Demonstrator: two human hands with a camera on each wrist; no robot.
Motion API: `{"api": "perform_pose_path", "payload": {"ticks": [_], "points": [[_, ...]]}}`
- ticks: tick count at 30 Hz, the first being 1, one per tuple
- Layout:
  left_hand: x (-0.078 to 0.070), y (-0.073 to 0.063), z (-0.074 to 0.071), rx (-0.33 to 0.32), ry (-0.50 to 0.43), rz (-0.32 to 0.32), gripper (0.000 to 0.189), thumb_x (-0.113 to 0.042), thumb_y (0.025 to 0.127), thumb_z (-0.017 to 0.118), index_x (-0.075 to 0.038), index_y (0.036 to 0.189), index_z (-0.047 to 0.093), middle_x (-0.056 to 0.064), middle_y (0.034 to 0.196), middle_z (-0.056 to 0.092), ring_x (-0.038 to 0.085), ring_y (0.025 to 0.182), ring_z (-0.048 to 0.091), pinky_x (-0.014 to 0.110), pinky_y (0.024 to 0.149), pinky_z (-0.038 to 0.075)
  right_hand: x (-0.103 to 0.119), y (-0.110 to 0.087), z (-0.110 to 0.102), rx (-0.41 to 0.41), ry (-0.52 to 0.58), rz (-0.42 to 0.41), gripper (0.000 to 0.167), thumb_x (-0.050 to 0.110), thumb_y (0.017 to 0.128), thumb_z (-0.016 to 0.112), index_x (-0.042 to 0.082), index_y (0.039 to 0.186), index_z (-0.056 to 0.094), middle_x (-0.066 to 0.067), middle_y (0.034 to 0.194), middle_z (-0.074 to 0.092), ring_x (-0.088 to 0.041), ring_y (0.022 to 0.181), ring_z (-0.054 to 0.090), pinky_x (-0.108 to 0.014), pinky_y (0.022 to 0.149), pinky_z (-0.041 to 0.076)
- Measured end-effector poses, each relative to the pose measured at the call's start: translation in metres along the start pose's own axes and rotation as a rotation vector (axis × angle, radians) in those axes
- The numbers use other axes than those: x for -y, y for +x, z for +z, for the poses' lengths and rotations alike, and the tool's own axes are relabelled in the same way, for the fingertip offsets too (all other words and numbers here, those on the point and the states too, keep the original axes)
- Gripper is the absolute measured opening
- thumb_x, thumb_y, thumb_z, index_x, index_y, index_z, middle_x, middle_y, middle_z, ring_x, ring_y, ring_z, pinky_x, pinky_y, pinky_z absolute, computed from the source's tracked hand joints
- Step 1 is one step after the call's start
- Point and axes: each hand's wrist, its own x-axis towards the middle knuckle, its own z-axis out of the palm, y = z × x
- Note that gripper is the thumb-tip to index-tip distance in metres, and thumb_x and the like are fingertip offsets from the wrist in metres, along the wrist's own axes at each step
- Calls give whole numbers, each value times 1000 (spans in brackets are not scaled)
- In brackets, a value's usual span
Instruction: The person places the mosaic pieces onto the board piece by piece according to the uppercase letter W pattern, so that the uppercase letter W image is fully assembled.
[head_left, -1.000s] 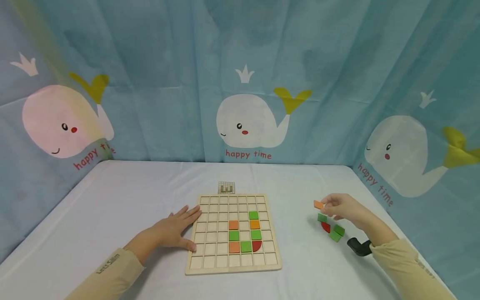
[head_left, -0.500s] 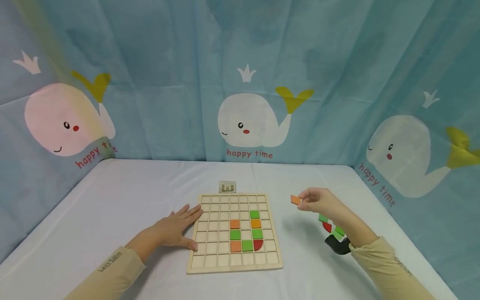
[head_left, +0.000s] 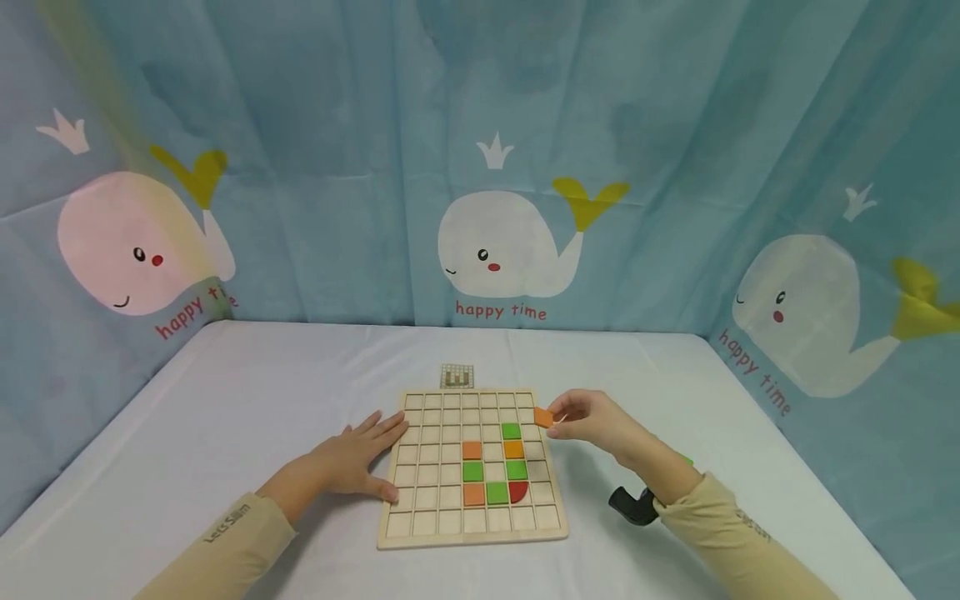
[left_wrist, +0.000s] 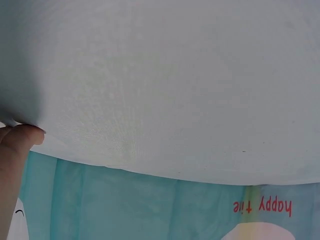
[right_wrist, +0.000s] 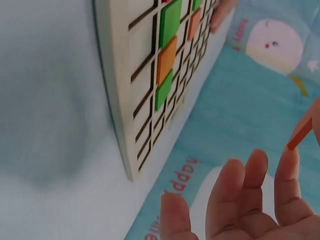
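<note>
A wooden grid board (head_left: pixel 426 498) lies on the white table. My left hand (head_left: pixel 352 463) rests with spread fingers on its left edge. My right hand (head_left: pixel 592 423) pinches a square orange tile (head_left: pixel 543 417) between thumb and fingertip, over the board's upper right edge. In the right wrist view that orange tile (right_wrist: pixel 300 132) appears edge-on, the other fingers extended. Set in the grid, in a U shape, are several green and orange squares, among them a green tile (head_left: pixel 512 431) at the upper right, and a red quarter-round tile (head_left: pixel 518 492) at the lower right corner.
A small pattern card (head_left: pixel 457 377) with a U-like figure lies just behind the board. To the right, a green tile (head_left: pixel 687 459) peeks out behind the right forearm, which hides the other loose pieces. A black curved object (head_left: pixel 633 507) sits at the right sleeve. A whale-print curtain (head_left: pixel 337 250) hangs around the table.
My right hand has carried the orange tile leftward from the loose pieces at the right to the board's right edge. The left hand has stayed on the board.
</note>
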Motion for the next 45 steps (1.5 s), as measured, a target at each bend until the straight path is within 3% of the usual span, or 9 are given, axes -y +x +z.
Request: {"api": "perform_pose_path", "payload": {"ticks": [4, 12, 18, 24, 28, 32, 35, 40, 45], "points": [[1, 1, -1, 6, 6, 0, 109, -67, 73, 68, -5, 153, 28, 13, 160, 20, 44, 144, 14, 69, 106, 21, 4, 4, 14, -22, 34, 34, 24, 11, 83, 77, 3, 102, 65, -6, 96, 64, -20, 91, 58, -42, 86, 49], [0, -1, -1, 5, -1, -4, 109, -65, 72, 70, -5, 153, 29, 12, 160, 20, 43, 144, 14, 68, 106, 21, 9, 15, 44, -24, 128, 67, 24, 11, 84, 76, 3, 103, 64, -6, 100, 62, -20, 86, 55, -38, 74, 47], [-2, -2, -2, -6, 5, -9, 109, -65, 72, 70, -5, 153, 28, 11, 160, 20, 43, 144, 14, 68, 107, 21, 16, 23, 63, -42, 110, 64, 23, 9, 82, 78, 3, 100, 65, -8, 104, 61, -21, 90, 55, -39, 79, 51], [-1, -3, -3, -1, 6, -12, 108, -65, 73, 69, -5, 153, 28, 11, 160, 20, 42, 144, 14, 68, 107, 20, 16, 32, 84, -7, 94, 36, 27, 10, 79, 81, 5, 101, 66, -10, 111, 57, -23, 90, 49, -33, 70, 49], [-1, -1, -2, 1, 8, -2, 108, -66, 74, 68, -5, 153, 27, 11, 160, 19, 42, 145, 13, 68, 107, 20, 16, 35, 96, 15, 63, 22, 26, 11, 79, 82, 7, 101, 68, -10, 123, 56, -34, 114, 47, -41, 85, 50], [-2, -1, -1, 5, 3, -13, 108, -66, 73, 69, -5, 153, 28, 11, 160, 20, 42, 145, 13, 67, 107, 20, 20, 40, 104, 34, 51, 13, 24, 9, 80, 80, 7, 100, 68, -12, 128, 56, -44, 133, 36, -52, 101, 41], [-2, -2, -1, 8, -5, -17, 108, -64, 73, 70, -5, 153, 29, 11, 160, 20, 43, 144, 13, 68, 107, 20, 24, 44, 110, 45, 45, 11, 24, 6, 79, 80, 6, 100, 68, -10, 123, 56, -41, 129, 40, -50, 97, 44], [-1, -1, 0, 7, -11, -11, 108, -65, 74, 69, -6, 153, 27, 11, 160, 19, 43, 144, 13, 68, 107, 19, 26, 53, 118, 57, 25, 14, 25, 4, 78, 81, 4, 98, 67, -9, 113, 55, -25, 94, 50, -34, 72, 46], [0, 0, 0, 1, -7, -13, 108, -67, 73, 68, -7, 153, 27, 10, 161, 18, 42, 145, 12, 68, 107, 20, 33, 59, 124, 89, -46, 12, 23, 5, 77, 82, 6, 94, 66, -6, 102, 56, -19, 81, 49, -32, 66, 45]]}}
